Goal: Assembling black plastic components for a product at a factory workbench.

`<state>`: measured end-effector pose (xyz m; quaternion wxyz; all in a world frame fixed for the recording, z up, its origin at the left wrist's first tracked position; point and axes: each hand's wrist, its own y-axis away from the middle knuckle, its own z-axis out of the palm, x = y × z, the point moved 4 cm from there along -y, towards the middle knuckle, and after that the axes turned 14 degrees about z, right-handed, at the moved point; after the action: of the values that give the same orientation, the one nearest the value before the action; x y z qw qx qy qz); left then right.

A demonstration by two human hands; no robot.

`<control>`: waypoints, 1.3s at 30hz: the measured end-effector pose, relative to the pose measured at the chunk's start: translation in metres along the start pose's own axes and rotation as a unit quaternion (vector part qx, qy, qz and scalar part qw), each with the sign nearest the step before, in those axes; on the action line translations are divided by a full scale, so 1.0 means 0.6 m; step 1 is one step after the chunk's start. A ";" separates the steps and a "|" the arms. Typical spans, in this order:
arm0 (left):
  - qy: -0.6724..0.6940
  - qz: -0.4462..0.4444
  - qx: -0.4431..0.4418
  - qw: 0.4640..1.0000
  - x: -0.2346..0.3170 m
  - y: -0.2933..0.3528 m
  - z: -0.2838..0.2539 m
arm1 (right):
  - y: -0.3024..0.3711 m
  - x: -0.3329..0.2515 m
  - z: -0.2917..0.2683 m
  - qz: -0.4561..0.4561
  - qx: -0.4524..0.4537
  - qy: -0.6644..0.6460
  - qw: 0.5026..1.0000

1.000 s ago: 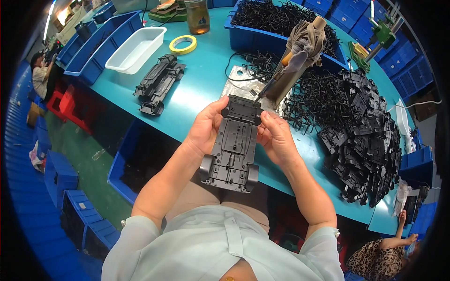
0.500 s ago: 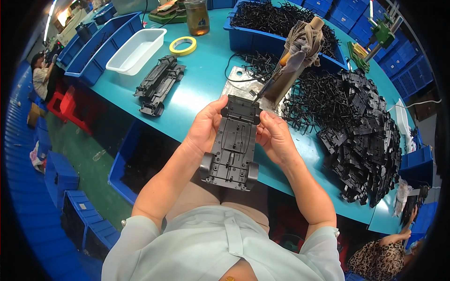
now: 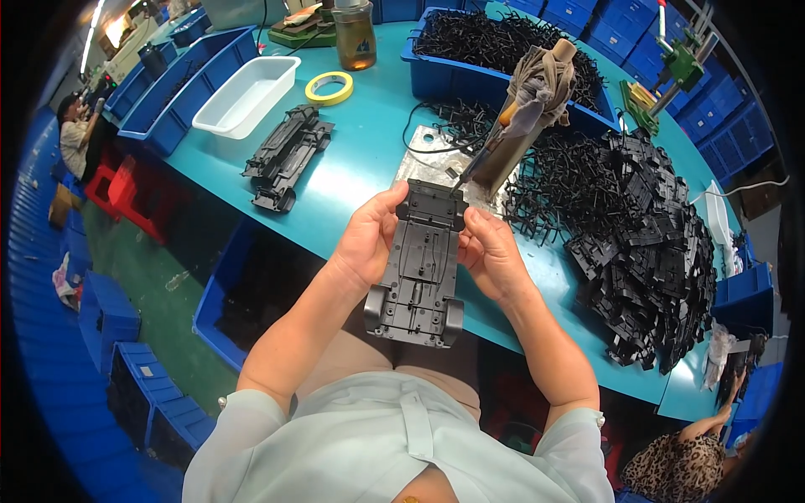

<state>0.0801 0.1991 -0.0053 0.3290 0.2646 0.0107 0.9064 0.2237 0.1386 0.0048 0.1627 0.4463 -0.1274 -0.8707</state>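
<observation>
A black plastic toy car chassis (image 3: 417,260) is held over the table's near edge, its long side pointing away from me. My left hand (image 3: 367,235) grips its far left corner, thumb on top. The far right corner is pinched by my right hand (image 3: 495,250), fingers partly hidden under the part. The thin dark tip of a soldering iron (image 3: 476,159), fixed to a cloth-wrapped post (image 3: 537,92), reaches down to the chassis's far end beside my right thumb. Whether it touches the plastic I cannot tell. A second black chassis (image 3: 287,158) lies on the table to the left.
A metal plate (image 3: 432,149) lies under the post. To the right are a heap of black chassis parts (image 3: 646,251) and thin black pieces (image 3: 562,180); more fill a blue bin (image 3: 470,78). A white tray (image 3: 243,105), yellow tape roll (image 3: 329,87) and jar (image 3: 355,38) stand back left.
The chassis and both hands have shifted slightly toward me, and the chassis has turned a little. Both hands keep their hold.
</observation>
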 end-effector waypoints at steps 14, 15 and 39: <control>-0.034 0.009 -0.004 0.999 0.005 -0.008 0.001 | -0.011 0.001 -0.009 0.001 -0.028 -0.006 1.000; -0.029 0.011 0.001 0.999 0.004 -0.007 0.000 | -0.010 0.001 -0.008 0.001 -0.028 -0.006 1.000; -0.021 0.008 0.001 1.000 -0.002 -0.003 0.007 | -0.007 0.003 -0.014 -0.001 0.007 -0.024 1.000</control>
<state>0.0838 0.1991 -0.0023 0.3217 0.2842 0.0027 0.9032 0.2288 0.1413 -0.0030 0.1554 0.4270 -0.1365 -0.8803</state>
